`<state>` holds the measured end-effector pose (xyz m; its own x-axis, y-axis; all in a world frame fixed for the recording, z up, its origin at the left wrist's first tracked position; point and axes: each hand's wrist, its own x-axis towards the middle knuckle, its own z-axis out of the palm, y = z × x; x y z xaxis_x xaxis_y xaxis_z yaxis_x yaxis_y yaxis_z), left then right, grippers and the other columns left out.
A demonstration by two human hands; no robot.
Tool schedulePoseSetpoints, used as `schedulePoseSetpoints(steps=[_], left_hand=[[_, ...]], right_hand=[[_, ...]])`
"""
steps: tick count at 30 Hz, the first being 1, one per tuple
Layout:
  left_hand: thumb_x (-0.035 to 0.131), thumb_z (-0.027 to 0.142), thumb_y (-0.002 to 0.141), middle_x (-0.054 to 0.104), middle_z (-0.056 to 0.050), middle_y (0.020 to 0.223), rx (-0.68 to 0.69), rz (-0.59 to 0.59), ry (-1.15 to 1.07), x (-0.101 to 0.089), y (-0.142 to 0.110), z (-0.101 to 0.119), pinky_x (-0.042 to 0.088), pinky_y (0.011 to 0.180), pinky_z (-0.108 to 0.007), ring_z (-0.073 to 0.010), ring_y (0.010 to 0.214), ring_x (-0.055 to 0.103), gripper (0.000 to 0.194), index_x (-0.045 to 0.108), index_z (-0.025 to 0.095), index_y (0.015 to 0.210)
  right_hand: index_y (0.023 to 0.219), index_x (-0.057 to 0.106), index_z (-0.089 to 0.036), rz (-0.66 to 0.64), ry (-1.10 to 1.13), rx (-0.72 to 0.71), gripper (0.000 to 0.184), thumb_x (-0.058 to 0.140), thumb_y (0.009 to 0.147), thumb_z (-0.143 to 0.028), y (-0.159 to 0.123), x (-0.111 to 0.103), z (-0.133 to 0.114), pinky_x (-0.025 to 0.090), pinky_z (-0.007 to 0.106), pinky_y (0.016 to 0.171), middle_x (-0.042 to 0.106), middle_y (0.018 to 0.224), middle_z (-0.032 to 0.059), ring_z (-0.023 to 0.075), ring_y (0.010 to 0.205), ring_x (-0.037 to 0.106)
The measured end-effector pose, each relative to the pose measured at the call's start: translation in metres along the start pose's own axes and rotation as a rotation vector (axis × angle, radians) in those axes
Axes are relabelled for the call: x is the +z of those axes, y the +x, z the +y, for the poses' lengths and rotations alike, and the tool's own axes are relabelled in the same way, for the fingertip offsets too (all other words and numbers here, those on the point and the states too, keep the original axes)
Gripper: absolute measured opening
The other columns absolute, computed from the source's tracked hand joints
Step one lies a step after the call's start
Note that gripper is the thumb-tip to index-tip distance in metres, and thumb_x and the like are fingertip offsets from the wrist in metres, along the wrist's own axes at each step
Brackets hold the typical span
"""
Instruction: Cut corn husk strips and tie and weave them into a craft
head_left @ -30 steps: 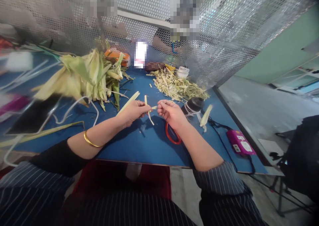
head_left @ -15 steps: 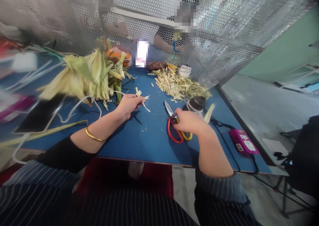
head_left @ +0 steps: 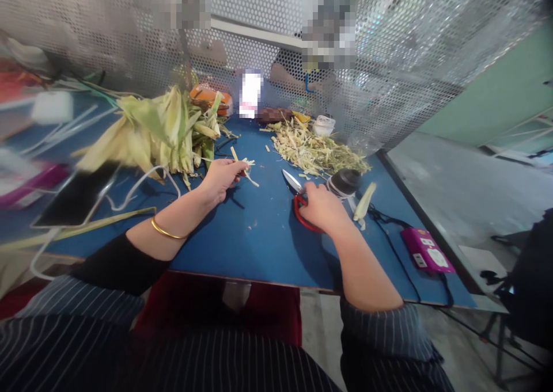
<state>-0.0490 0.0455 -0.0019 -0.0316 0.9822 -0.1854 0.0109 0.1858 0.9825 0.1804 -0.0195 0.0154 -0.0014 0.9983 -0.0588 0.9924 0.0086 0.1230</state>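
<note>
My left hand [head_left: 221, 182] pinches a small bundle of pale corn husk strips [head_left: 250, 178] between thumb and fingers, their ends sticking out above and to the right. Over the handles of the red-handled scissors [head_left: 292, 181] lies my right hand [head_left: 323, 208], fingers curled around them. The metal blades point to the upper left, towards the husk strips but apart from them. My palm hides part of the handles. Left of my left hand is a big heap of corn husks [head_left: 162, 130]. Beyond the scissors lies a pile of husk scraps [head_left: 309, 147].
Just past my right hand stands a dark spool-like object [head_left: 344, 183], with a husk piece [head_left: 365, 201] beside it. A purple power box [head_left: 427, 251] with black cords sits at the right edge. A phone [head_left: 78, 199] and white cable lie left. Perforated mesh [head_left: 268, 41] closes the back.
My right hand has moved slightly left and lower over the scissors, covering more of the handles. The strips in my left hand have turned a little. The view has shifted slightly.
</note>
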Motion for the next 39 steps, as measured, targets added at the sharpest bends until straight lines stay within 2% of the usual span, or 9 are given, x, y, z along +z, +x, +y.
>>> schedulePoseSetpoints(steps=[4,7,10,14,16,19,23,29,39], left_hand=[[0.071,0.026,0.064,0.052,-0.001,0.058,0.001,0.003,-0.018,0.000,0.000,0.001,0.018,0.040,-0.023,-0.0054,0.046,0.037,0.020,0.054,0.017,0.057],[0.070,0.026,0.064,0.051,-0.001,0.058,-0.001,0.018,-0.014,0.000,0.000,0.002,0.019,0.042,-0.024,-0.0057,0.046,0.038,0.021,0.054,0.017,0.056],[0.069,0.025,0.065,0.050,0.001,0.056,0.006,0.006,-0.026,-0.001,0.002,0.001,0.019,0.043,-0.024,-0.0054,0.045,0.036,0.018,0.055,0.017,0.058],[0.068,0.024,0.065,0.047,0.003,0.052,-0.001,-0.010,-0.042,-0.003,0.004,0.001,0.018,0.044,-0.024,-0.0056,0.044,0.035,0.016,0.055,0.017,0.058],[0.068,0.024,0.065,0.047,0.003,0.052,-0.014,-0.017,-0.026,-0.004,0.004,0.003,0.018,0.044,-0.025,-0.0057,0.044,0.036,0.016,0.055,0.017,0.057],[0.069,0.023,0.064,0.049,0.002,0.053,-0.030,-0.031,0.024,-0.004,0.004,0.006,0.019,0.044,-0.025,-0.0056,0.045,0.037,0.016,0.056,0.016,0.056],[0.068,0.023,0.064,0.050,0.001,0.055,-0.018,-0.042,0.033,-0.007,0.003,0.009,0.018,0.044,-0.024,-0.0051,0.045,0.037,0.015,0.058,0.014,0.058],[0.069,0.021,0.063,0.053,0.000,0.056,0.009,-0.001,0.016,-0.010,0.007,0.009,0.020,0.043,-0.023,-0.0051,0.046,0.038,0.015,0.057,0.014,0.056],[0.066,0.023,0.064,0.052,0.001,0.058,0.073,0.003,0.043,-0.008,0.007,0.005,0.021,0.039,-0.018,-0.0038,0.045,0.039,0.015,0.058,0.012,0.058]], right_hand=[[0.120,0.049,-0.010,-0.022,-0.010,0.032,0.046,0.053,0.076,-0.024,0.000,-0.002,0.009,0.044,0.034,0.068,0.054,0.112,0.0219,0.0293,0.086,0.065],[0.105,0.058,-0.012,-0.097,0.015,0.068,0.031,0.048,0.082,-0.030,0.002,-0.003,0.015,0.044,0.035,0.068,0.063,0.096,0.0200,0.0305,0.086,0.065],[0.101,0.061,-0.015,-0.058,0.170,0.057,0.028,0.051,0.081,-0.031,0.005,-0.004,0.016,0.045,0.037,0.069,0.067,0.088,0.0160,0.0299,0.084,0.065],[0.105,0.058,-0.018,-0.036,0.963,0.003,0.034,0.059,0.072,-0.026,0.007,-0.002,0.008,0.050,0.034,0.063,0.063,0.076,0.0050,0.0198,0.064,0.063],[0.106,0.057,-0.018,-0.118,1.418,-0.044,0.038,0.062,0.070,-0.024,0.006,0.002,0.001,0.053,0.034,0.064,0.062,0.075,0.0021,0.0165,0.062,0.063],[0.105,0.058,-0.017,-0.298,1.716,-0.107,0.041,0.069,0.066,-0.023,0.003,0.006,-0.008,0.056,0.033,0.067,0.062,0.079,0.0019,0.0153,0.067,0.065],[0.113,0.058,-0.019,-0.461,1.795,-0.204,0.048,0.074,0.068,-0.024,-0.002,0.007,-0.015,0.057,0.033,0.070,0.057,0.068,-0.0043,0.0082,0.057,0.056],[0.115,0.059,-0.020,-0.548,1.827,-0.364,0.055,0.057,0.079,-0.060,-0.011,0.006,-0.013,0.053,0.038,0.086,0.059,0.083,0.0021,0.0151,0.074,0.066],[0.111,0.059,-0.016,-0.556,1.673,-0.277,0.059,0.057,0.076,-0.064,-0.016,-0.001,-0.015,0.058,0.033,0.070,0.055,0.077,0.0003,0.0091,0.058,0.057]])
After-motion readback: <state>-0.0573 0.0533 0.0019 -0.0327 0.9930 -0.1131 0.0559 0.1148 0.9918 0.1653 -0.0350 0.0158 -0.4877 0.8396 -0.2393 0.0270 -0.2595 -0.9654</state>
